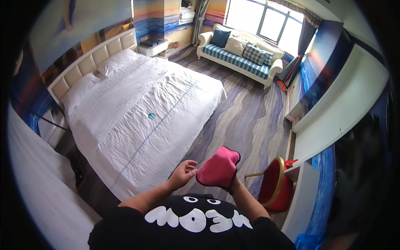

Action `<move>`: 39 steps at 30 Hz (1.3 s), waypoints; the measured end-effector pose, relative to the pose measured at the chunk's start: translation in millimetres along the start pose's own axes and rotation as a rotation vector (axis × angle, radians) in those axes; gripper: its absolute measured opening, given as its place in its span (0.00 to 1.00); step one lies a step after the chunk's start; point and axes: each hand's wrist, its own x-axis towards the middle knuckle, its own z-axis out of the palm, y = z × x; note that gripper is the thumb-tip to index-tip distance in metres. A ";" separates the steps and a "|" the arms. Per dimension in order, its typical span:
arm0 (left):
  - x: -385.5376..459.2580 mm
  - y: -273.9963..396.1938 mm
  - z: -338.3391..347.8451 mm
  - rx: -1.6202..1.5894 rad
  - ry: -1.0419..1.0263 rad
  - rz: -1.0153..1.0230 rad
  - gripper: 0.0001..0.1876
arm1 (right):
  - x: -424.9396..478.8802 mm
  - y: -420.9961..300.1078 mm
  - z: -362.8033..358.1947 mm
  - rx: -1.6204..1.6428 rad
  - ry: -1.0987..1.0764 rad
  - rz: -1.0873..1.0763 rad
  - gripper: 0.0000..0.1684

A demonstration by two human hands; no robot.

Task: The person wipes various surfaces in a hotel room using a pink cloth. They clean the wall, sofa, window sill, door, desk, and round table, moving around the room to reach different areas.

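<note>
A pink cloth (pixel 217 168) with dark edging hangs in front of my chest, folded over and covering most of my right hand (pixel 235 183), which grips it from behind. Only the wrist and the base of that hand show. Just left of the cloth is my left hand (pixel 184 172), fingers loosely bent and apart, holding nothing. Its fingertips come close to the cloth's edge; whether they touch it I cannot tell. Beyond both hands lies the patterned floor (pixel 240 125), with a bed in a white sheet (pixel 168 134) to the left.
Two white pillows (pixel 120 61) rest by the padded headboard (pixel 101 57). A striped sofa (pixel 234 61) with several cushions stands under the window (pixel 265 22). At my right are a red chair (pixel 275 187) with a gold frame and a white desk (pixel 340 106). A red dustpan (pixel 281 86) leans near the sofa.
</note>
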 end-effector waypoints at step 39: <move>873.0 43.5 215.7 0.127 -0.663 0.775 0.22 | 414.5 -556.0 -427.9 0.182 0.106 -0.240 0.30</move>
